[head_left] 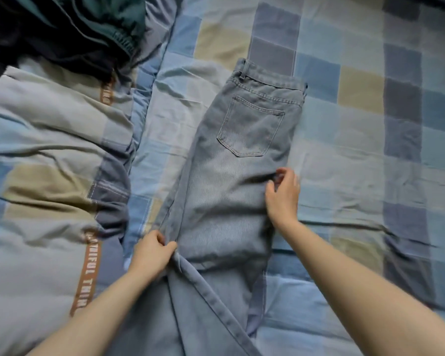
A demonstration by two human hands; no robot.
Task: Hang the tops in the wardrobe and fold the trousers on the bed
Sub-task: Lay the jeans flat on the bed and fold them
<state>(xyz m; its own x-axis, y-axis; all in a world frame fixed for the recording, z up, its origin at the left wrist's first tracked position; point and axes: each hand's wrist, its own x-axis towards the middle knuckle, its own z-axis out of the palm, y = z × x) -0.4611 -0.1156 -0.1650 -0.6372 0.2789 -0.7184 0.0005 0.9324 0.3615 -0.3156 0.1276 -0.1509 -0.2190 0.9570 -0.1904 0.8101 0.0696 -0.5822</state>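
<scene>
Single head view, looking steeply down, close over bed; forearms enter from bottom edge.

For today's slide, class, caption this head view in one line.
Both hands, left and right, grip jeans laid on a checked bedsheet.

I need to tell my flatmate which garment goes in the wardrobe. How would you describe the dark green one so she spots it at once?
On the checked blue bed, look to the far left corner, beyond the rumpled quilt. The dark green garment lies bunched there, far darker than the pale jeans, with a gathered elastic hem.
</scene>
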